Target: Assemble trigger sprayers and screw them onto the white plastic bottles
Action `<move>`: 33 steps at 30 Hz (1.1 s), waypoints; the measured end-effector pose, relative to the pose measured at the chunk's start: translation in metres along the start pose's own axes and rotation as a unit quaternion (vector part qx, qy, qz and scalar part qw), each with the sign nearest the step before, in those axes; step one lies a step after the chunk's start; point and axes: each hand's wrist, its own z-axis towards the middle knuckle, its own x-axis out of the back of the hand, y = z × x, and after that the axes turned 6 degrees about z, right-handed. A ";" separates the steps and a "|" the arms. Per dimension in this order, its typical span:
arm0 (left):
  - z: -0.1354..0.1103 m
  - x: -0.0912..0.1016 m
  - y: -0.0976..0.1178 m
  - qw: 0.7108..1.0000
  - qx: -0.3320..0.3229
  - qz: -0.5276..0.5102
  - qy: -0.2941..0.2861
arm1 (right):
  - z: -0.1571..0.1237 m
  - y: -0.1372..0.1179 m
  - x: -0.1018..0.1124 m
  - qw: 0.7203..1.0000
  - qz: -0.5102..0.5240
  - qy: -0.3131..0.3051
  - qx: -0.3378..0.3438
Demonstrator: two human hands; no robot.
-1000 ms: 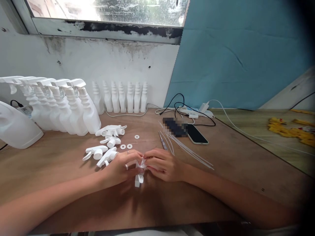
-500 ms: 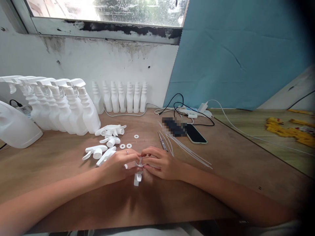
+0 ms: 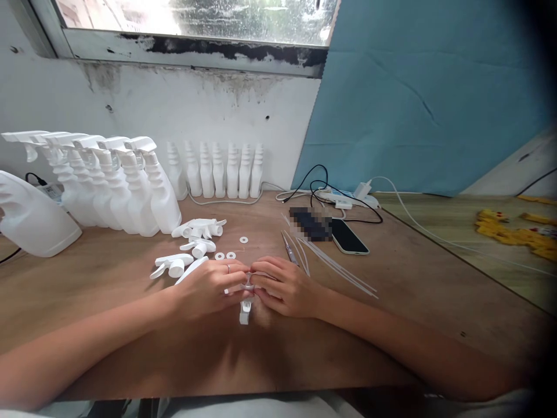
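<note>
Both my hands meet at the middle of the wooden table [image 3: 130, 348], pinched round one white spray trigger head [image 3: 245, 310] whose lower end sticks out below my fingers. My left hand [image 3: 209, 287], with a ring on one finger, grips it from the left. My right hand [image 3: 282, 285] closes on its top from the right. Just left of my left hand lie several loose trigger heads [image 3: 178, 266], and small white washers [image 3: 225, 255] lie beyond my fingers.
Finished spray bottles [image 3: 130, 186] stand in a row at the left, capless bottles [image 3: 217, 171] along the wall. Thin white tubes [image 3: 335, 268] and tweezers [image 3: 288, 249] lie right of my hands, then a phone [image 3: 348, 237], chargers and cables. Yellow pieces [image 3: 513, 232] lie far right.
My hands have shifted slightly away from me while staying pinched on the trigger head; my view has tilted a little. Nothing else on the table has moved.
</note>
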 end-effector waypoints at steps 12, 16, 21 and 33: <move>-0.008 -0.011 -0.013 0.996 -0.069 0.059 0.023 | 0.002 0.000 0.003 0.998 0.054 -0.009 -0.014; -0.005 -0.009 -0.012 0.996 -0.070 0.059 0.021 | 0.002 -0.001 0.003 0.997 0.077 -0.005 -0.020; -0.006 -0.011 -0.014 0.996 -0.077 0.049 0.023 | 0.001 0.001 0.000 0.991 0.130 -0.011 -0.043; -0.002 -0.009 -0.015 0.994 -0.090 0.055 0.038 | 0.000 -0.001 0.000 0.990 0.118 -0.034 -0.070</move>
